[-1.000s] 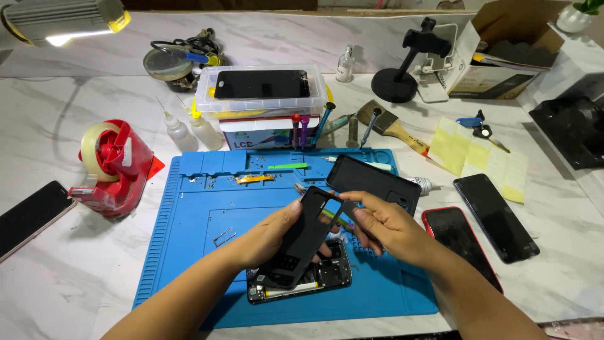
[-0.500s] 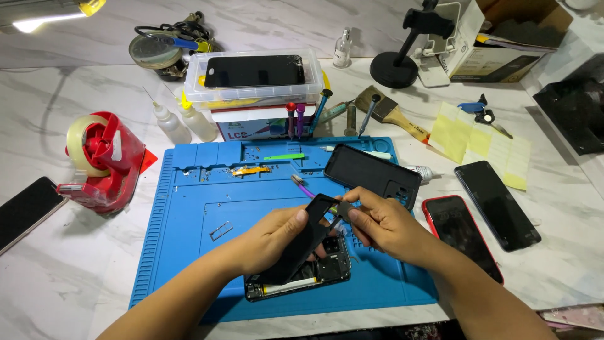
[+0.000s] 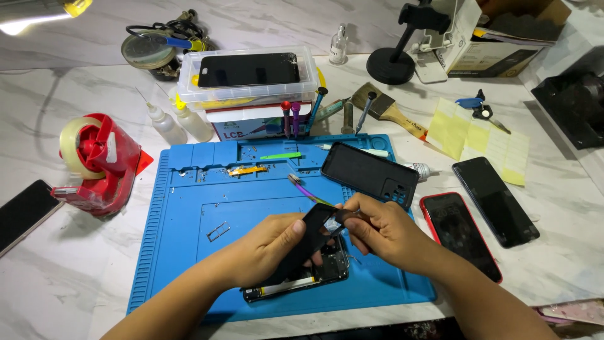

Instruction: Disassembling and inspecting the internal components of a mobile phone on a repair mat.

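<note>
Marble-patterned tabletop (image 3: 75, 271) carries, at far left, one dark phone (image 3: 22, 214) lying flat and one red tape dispenser (image 3: 100, 165). Two small squeeze bottles (image 3: 179, 123) stand just beside the blue work mat (image 3: 189, 252). Over the mat, the left hand (image 3: 264, 249) is clamped on one black phone panel (image 3: 302, 242), held tilted above one opened phone body (image 3: 314, 277) lying on the mat. The right hand (image 3: 384, 233) pinches the panel's upper end, fingers together. One black back cover (image 3: 368, 173) rests on the mat's upper right corner. Right of the mat lie two more phones: one in a red case (image 3: 459, 233), one black (image 3: 494, 200). One clear box (image 3: 248, 79) behind the mat holds another dark screen.
</note>
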